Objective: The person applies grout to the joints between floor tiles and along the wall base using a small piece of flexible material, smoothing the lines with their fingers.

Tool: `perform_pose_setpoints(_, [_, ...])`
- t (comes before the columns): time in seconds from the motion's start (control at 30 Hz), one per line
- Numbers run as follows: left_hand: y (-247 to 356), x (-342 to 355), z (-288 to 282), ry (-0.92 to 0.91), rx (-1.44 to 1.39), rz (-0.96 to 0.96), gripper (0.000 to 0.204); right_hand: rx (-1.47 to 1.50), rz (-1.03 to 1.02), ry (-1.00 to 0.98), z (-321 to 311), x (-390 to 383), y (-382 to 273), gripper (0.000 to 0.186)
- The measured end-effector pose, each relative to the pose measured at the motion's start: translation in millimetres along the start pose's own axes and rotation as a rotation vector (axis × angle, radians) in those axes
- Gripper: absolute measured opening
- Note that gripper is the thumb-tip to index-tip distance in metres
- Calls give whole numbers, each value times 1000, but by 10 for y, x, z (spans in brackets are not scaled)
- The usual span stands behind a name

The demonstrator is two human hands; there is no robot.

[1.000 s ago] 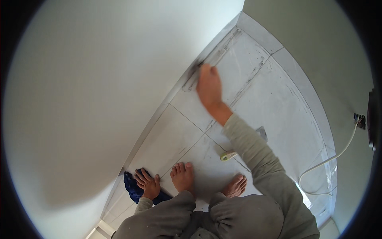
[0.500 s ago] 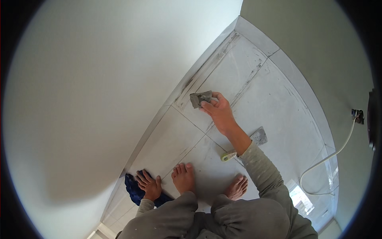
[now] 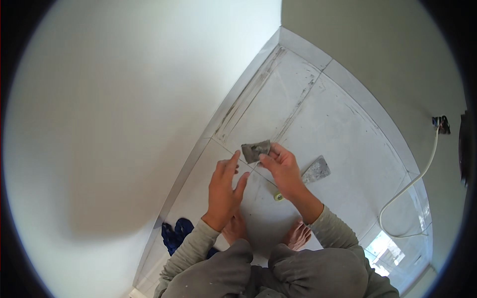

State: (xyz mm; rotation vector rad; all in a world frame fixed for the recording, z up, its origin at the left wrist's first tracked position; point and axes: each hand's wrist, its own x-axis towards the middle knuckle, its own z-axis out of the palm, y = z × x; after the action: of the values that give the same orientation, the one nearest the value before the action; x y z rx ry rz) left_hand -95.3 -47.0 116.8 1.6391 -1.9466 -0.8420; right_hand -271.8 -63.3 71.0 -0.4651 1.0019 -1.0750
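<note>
Your right hand (image 3: 285,172) pinches, thumb opposing fingers | your left hand (image 3: 223,193) hovers, thumb spread | your forearms (image 3: 188,252) converge

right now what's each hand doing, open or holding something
Left hand: open, holding nothing visible.
Right hand: closed, holding a small flat grey piece by its edge.

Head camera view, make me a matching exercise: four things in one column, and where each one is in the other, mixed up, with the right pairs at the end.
Things:
1. small grey piece
2. scraper
3. dark blue cloth
4. white cable

Places:
A. on the floor, beside the left wall
B. running down from the right wall
C. held in the right hand
D. on the floor, partly hidden by the right hand

Right pairs: 1-C, 2-D, 3-A, 4-B
</note>
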Motion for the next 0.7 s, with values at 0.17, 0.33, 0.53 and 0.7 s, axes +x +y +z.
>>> perform_pose_setpoints(0.17, [138,12,225,40,47,100,57,17,-15,15,-84,-293,-18,28])
perform_pose_setpoints(0.33, [312,-42,241,13,108,177,51,21,-25,50,-174,-503,-85,28])
perform_pose_setpoints(0.53, [460,37,510,-55,98,284,46,61,-8,118,-449,-675,-140,25])
perform_pose_setpoints(0.7, [620,152,757,-111,84,392,36,161,-57,204,-674,-788,-255,24])
